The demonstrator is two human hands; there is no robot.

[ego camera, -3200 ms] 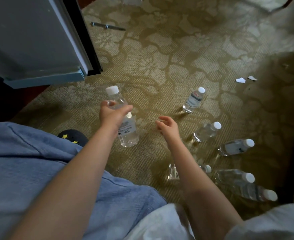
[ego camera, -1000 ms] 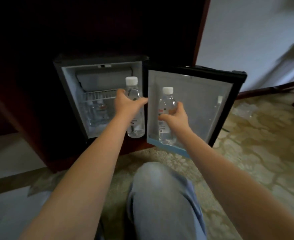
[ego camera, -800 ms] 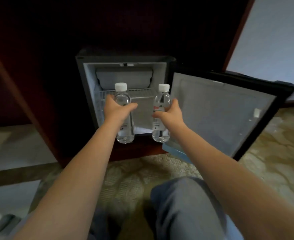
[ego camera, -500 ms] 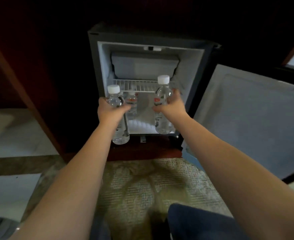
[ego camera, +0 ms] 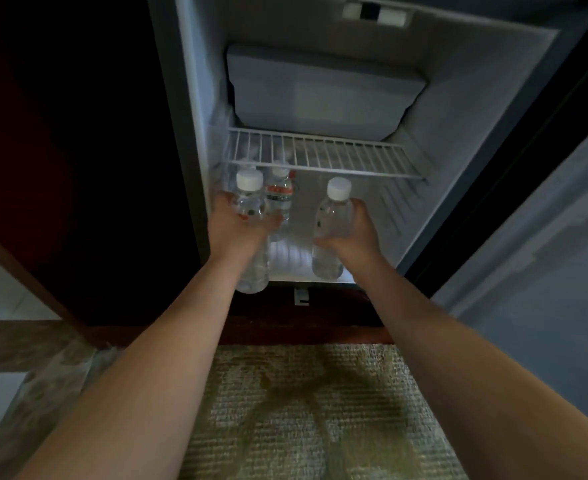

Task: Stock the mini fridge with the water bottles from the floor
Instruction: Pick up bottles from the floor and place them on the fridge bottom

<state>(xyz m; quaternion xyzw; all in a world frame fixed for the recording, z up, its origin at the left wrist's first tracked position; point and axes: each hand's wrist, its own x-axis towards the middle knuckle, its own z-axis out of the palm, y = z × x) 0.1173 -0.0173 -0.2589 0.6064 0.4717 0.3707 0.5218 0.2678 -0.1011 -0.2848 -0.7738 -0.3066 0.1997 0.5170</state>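
Observation:
The open mini fridge (ego camera: 465,98) fills the upper half of the head view. My left hand (ego camera: 240,226) grips a clear water bottle (ego camera: 251,199) with a white cap, held upright at the left of the fridge's lower compartment. My right hand (ego camera: 351,233) grips a second water bottle (ego camera: 330,216), upright at the front edge of the same compartment. Behind the left bottle stands another bottle with a red label (ego camera: 279,194), inside the fridge under the wire shelf (ego camera: 337,157).
The fridge door (ego camera: 541,237) hangs open at the right. A freezer box (ego camera: 320,91) sits above the wire shelf. Dark wooden cabinet (ego camera: 78,150) surrounds the fridge on the left. Patterned carpet (ego camera: 320,410) lies below my arms.
I have lifted a bottle in each hand from the floor and turned to the fridge. Over the last second both bottles moved forward into the fridge's lower opening as the view closed in.

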